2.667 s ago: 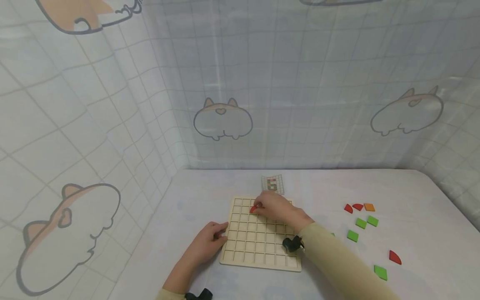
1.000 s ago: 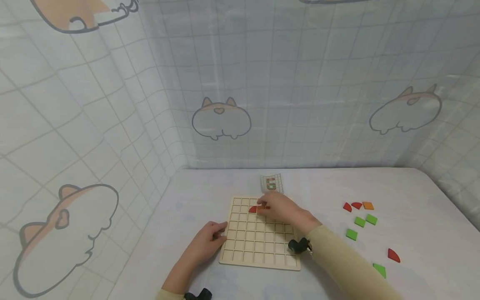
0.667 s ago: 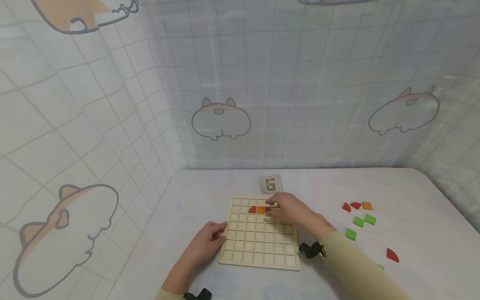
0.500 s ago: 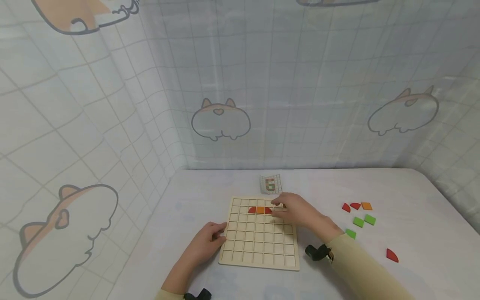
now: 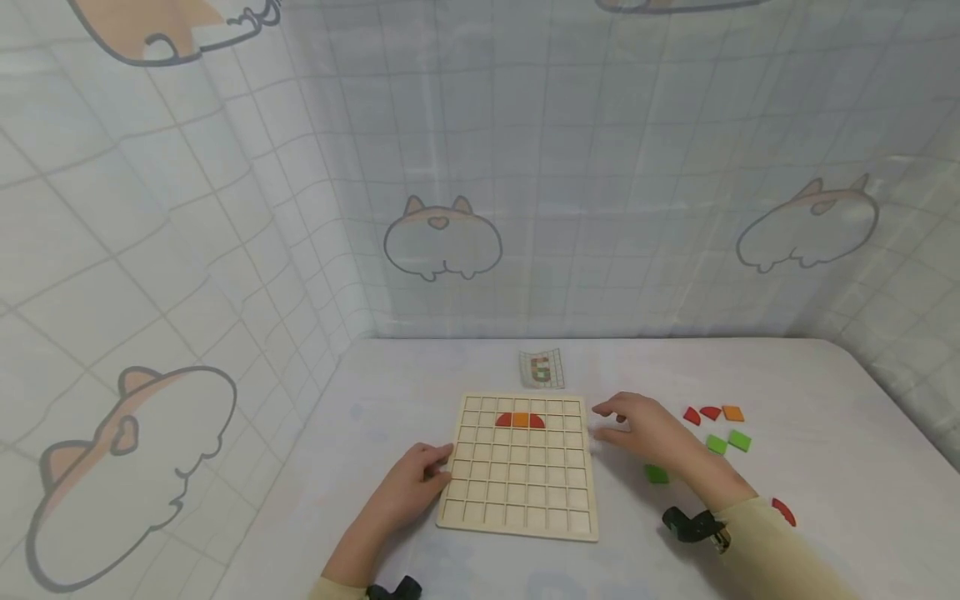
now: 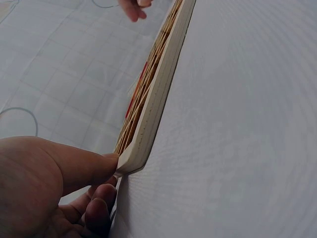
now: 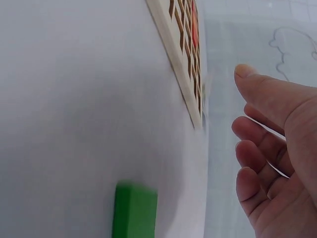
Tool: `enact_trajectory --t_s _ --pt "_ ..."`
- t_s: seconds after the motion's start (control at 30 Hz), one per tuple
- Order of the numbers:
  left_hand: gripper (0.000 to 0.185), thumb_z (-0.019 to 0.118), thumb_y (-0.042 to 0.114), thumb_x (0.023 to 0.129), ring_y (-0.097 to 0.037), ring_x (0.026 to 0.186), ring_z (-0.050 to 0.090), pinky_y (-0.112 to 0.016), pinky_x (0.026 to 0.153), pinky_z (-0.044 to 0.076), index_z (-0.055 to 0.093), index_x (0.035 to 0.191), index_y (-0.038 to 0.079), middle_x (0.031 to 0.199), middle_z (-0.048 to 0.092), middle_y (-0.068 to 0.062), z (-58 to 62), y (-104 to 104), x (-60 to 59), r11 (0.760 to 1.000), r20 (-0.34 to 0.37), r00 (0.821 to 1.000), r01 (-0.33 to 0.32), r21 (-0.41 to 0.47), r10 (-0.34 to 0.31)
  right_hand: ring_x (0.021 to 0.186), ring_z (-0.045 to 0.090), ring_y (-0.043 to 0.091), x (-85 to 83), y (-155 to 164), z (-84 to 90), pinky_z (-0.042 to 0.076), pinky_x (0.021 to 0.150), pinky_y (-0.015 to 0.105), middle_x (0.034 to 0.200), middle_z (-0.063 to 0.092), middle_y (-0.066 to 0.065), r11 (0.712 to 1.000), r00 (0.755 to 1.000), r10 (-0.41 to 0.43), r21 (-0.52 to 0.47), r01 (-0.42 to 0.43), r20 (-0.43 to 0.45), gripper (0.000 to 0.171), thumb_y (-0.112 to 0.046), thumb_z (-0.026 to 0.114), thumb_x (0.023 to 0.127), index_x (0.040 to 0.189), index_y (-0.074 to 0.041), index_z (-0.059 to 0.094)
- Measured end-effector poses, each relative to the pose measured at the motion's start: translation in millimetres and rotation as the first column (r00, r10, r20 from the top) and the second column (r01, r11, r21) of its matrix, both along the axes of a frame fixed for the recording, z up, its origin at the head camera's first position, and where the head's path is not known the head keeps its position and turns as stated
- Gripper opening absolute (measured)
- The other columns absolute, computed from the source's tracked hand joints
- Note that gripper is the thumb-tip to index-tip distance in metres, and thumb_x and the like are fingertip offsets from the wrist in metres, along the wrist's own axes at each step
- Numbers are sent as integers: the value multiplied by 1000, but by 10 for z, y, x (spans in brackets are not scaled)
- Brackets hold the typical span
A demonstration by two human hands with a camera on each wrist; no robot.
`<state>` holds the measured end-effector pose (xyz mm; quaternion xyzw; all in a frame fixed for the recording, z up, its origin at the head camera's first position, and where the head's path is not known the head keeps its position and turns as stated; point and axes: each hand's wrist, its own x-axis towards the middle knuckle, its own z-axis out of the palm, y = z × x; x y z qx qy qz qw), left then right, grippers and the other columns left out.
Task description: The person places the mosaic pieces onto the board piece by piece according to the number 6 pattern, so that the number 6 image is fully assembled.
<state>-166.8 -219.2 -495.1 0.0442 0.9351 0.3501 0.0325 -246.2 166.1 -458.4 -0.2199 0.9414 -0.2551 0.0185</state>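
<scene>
A pale wooden grid board (image 5: 517,492) lies on the table. Near its top, a red quarter-round tile (image 5: 504,420), an orange square tile (image 5: 521,420) and another red quarter-round tile (image 5: 536,421) sit in adjoining cells. My left hand (image 5: 408,487) rests thumb and fingertips against the board's left edge; the left wrist view shows the thumb (image 6: 94,168) at a corner. Just right of the board hovers my right hand (image 5: 648,429), thumb and fingers apart, holding nothing. A green tile (image 5: 656,474) lies below it and appears blurred in the right wrist view.
Right of my right hand lie two red quarter-round tiles (image 5: 710,412), an orange tile (image 5: 733,413) and two green tiles (image 5: 739,440). My forearm partly covers another red tile (image 5: 784,511). Behind the board lies a patterned card (image 5: 542,369); a patterned curtain hangs beyond.
My right hand has withdrawn rightward from the board, leaving the red, orange and red tiles uncovered in its cells. My left hand has stayed at the board's edge.
</scene>
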Motion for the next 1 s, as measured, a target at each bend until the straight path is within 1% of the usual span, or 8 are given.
enact_trajectory --t_s 0.13,0.27,0.4,0.43,0.57,0.67,0.8,1.0 --pt "46 69 17 93 -12 87 51 -32 76 45 60 137 8 105 56 3 -3 -2 -5 1000 10 1000 -8 0 8 96 60 18 65 169 -9 52 80 38 110 65 -2 1000 1000 -16 6 16 -14 40 -31 79 85 120 -13 71" --pt "46 69 17 93 -12 87 51 -32 75 45 60 137 8 105 56 3 4 -1 -2 1000 5 1000 -6 3 6 96 61 20 111 310 -29 51 80 40 110 66 -1 1000 1000 -6 -4 5 -26 39 -31 79 85 119 -12 71" --pt "46 70 17 93 -13 87 51 -32 75 45 60 137 8 105 56 2 2 -3 -4 1000 -5 1000 4 1 -4 95 62 22 159 414 -56 52 80 41 110 67 0 1000 1000 1 -15 -1 -19 39 -30 78 86 118 -10 72" --pt "46 70 17 93 -12 87 51 -32 75 45 60 137 9 105 56 3 1 -1 -5 1000 2 1000 -3 3 3 95 62 22 173 435 -62 52 80 41 110 67 1 1000 1000 0 -15 0 -17 39 -30 78 86 117 -9 72" --pt "46 70 18 93 -12 87 51 -32 75 45 60 137 9 105 56 3 -4 -4 -3 1000 7 1000 -4 4 4 96 62 22 240 503 -79 53 80 41 111 67 0 999 999 -37 -10 37 15 39 -30 80 84 117 -10 72" --pt "46 70 18 92 -12 87 51 -31 75 45 60 137 9 105 57 3 -4 -3 -1 1000 11 1000 -5 7 5 97 62 22 283 541 -102 53 82 41 111 67 -1 997 996 -72 -3 72 56 38 -30 81 83 116 -13 73" --pt "46 71 17 92 -13 87 51 -32 75 45 61 136 8 105 57 2 -1 -3 1 1000 5 1000 0 12 0 98 63 22 328 590 -149 53 83 42 110 67 -2 997 994 -77 7 77 77 37 -31 82 81 113 -14 73" --pt "46 71 17 92 -13 87 51 -32 75 45 61 136 8 105 57 2 -6 -5 -1 1000 -1 1000 7 14 -7 95 63 15 397 677 -213 53 82 40 108 67 -6 999 998 -52 13 51 38 37 -36 82 80 110 -17 74"
